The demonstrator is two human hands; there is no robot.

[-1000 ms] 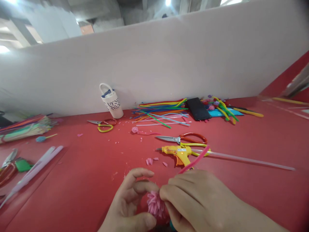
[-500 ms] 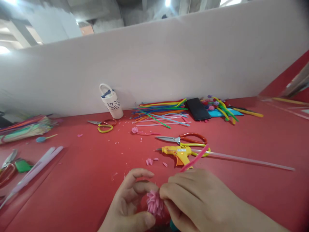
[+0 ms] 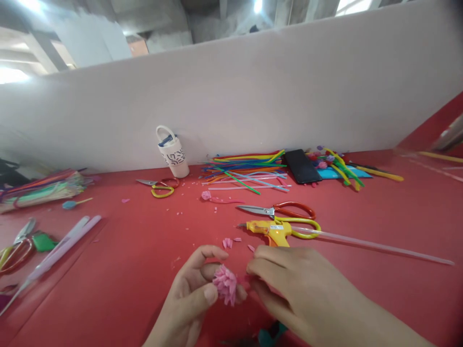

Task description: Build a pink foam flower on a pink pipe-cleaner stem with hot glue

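A pink flower [image 3: 225, 284] with many small layered petals sits in my left hand [image 3: 191, 294], its thumb and fingers closed around the base. My right hand [image 3: 289, 284] is a little to the right, apart from the flower, with its fingers curled together. Whatever may be in that pinch is hidden behind the knuckles. Just beyond the hands lie several loose pink petals [image 3: 227, 243]. A yellow glue gun [image 3: 269, 228] with a long clear glue stick [image 3: 379, 246] rests beyond my right hand, its handle partly covered.
Large scissors [image 3: 292, 208] lie behind the glue gun. Farther back are colourful pipe cleaners [image 3: 246, 168], a black phone [image 3: 302, 166], a tumbler [image 3: 176, 156] and smaller scissors [image 3: 161, 187]. On the left lie a pale hair-straightener-like tool [image 3: 67, 246] and more scissors [image 3: 20, 250].
My right hand has drawn away from the flower, and the pink strip above it no longer shows. The flower has turned in my left hand, with its petals more spread.
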